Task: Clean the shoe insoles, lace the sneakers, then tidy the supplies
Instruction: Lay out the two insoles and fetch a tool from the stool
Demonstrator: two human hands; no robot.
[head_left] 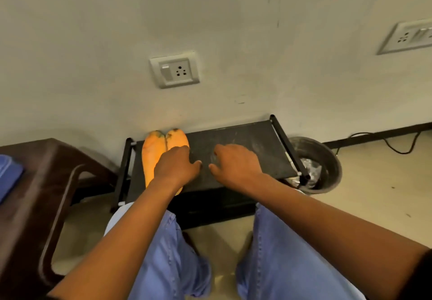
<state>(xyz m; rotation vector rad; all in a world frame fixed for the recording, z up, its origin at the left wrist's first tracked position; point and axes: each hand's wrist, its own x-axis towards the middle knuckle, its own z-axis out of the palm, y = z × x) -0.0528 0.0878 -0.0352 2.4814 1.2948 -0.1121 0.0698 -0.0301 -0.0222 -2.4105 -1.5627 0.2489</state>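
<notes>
Insoles [153,152], two of them and orange, lie side by side on the dusty top of a low black rack [245,145], at its left end, with their dark-smudged toe ends pointing toward the wall [210,19]. The left hand [175,165] lies palm down over them, covering most of the right one and the near part of the left one; its fingers are loosely bent, the thumb sticks out toward the other hand, and whether the fingers actually grip an insole or only rest on it cannot be told from this angle. The right hand [233,164] is just beside it, palm down on the bare rack top, fingers spread and relaxed, holding nothing; the two thumbs nearly meet. Beyond the left hand, up on the wall, sits a socket [174,70] with a switch. To the right of the right hand, past the rack's end rail, a round dark bin [327,159] stands on the floor [374,194] with crumpled clear plastic in it, and a black cable [385,143] trails along the floor behind it. To the left of the left hand stands a brown plastic chair [46,183]. Below both forearms are the person's knees in blue jeans [280,253].
</notes>
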